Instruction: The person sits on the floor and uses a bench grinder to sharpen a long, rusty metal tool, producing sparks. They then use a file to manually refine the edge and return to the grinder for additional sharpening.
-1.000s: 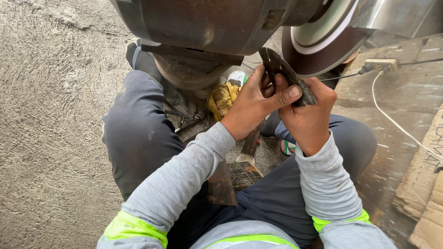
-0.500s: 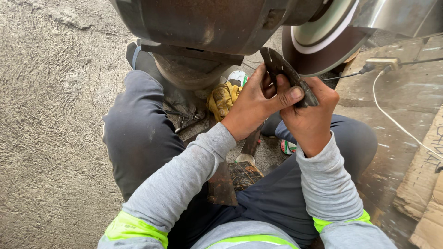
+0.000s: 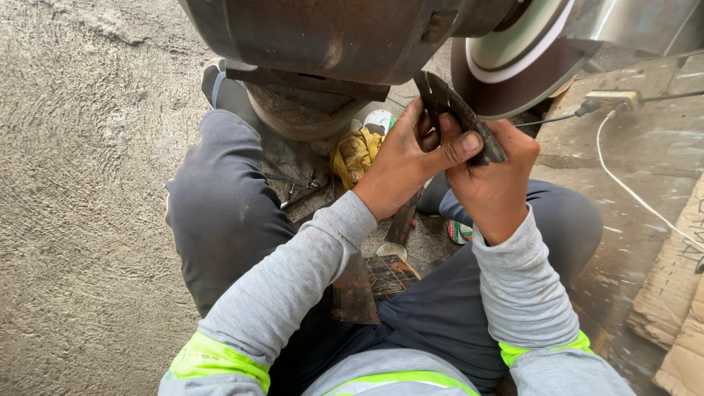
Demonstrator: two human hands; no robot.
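A dark, flat metal piece [image 3: 449, 108] is gripped by both hands just below the bench grinder's round wheel [image 3: 522, 60]. My left hand [image 3: 400, 158] wraps it from the left, thumb laid across its lower end. Around that same lower end, from the right, closes my right hand [image 3: 493, 180]. The piece's upper tip rises toward the gap between the grinder's dark motor body [image 3: 337, 37] and the wheel; I cannot tell if it touches the wheel. I sit with knees apart, grey sleeves with bright yellow cuffs.
A yellow work glove [image 3: 356, 152] lies by the grinder's base. A rusty trowel-like blade [image 3: 359, 293] and a small mesh piece [image 3: 392, 273] rest between my legs. A white cable [image 3: 631, 187] runs from a plug at right. Cardboard [image 3: 678, 293] lies at far right. Rough concrete spreads left.
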